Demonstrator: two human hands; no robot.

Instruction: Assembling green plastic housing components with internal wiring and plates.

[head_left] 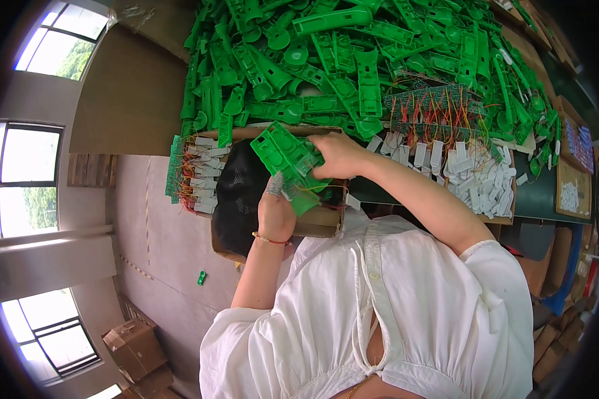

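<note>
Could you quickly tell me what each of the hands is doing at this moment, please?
Left hand: closed on the lower end of the green plastic part.
Right hand: closed on the upper side of the same part.

Both hands on one plastic part, above a box at the table's near edge.
Left hand (276,211) below the part (289,161), right hand (339,154) to its right; heap of parts (359,60) behind; wired boards (192,174) left, connector pile (476,176) right.

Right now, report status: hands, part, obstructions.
Left hand and right hand both grip green plastic part. Wires trail from it. Green parts pile crowds behind.
</note>
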